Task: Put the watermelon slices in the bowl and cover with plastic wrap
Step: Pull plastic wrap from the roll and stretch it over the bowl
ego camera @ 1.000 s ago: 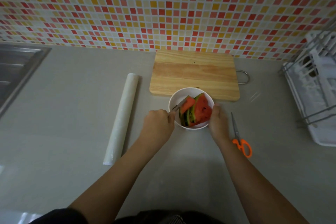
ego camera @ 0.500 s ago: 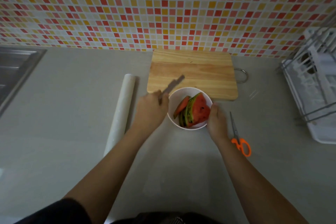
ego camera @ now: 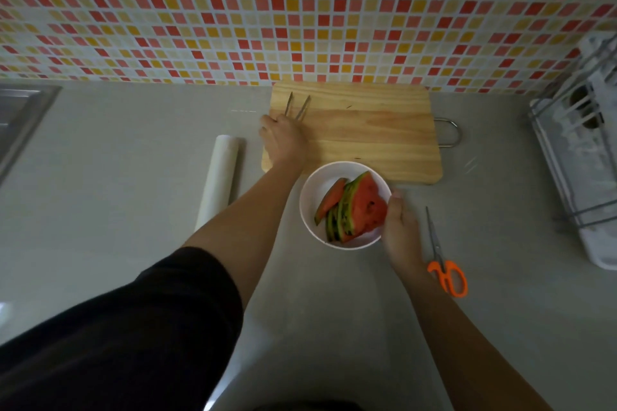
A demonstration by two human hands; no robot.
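The grey counter (ego camera: 133, 177) carries a white bowl (ego camera: 309, 190) near its middle. From the bowl, a wooden cutting board (ego camera: 367, 133) lies at twelve o'clock, the plastic wrap roll (ego camera: 218, 180) at nine, orange-handled scissors (ego camera: 440, 253) at four and a dish rack (ego camera: 581, 160) at two.

Home kitchen: tiled backsplash (ego camera: 300, 10), sink (ego camera: 20, 117).

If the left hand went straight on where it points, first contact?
Likely the tiled wall: the left hand and its tongs point across the cutting board's far corner. Height unclear.

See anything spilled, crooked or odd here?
Nothing stands out. The watermelon slices sit inside the bowl, held by the right hand; the left hand holds tongs on the cutting board, which shows only a few dark specks.
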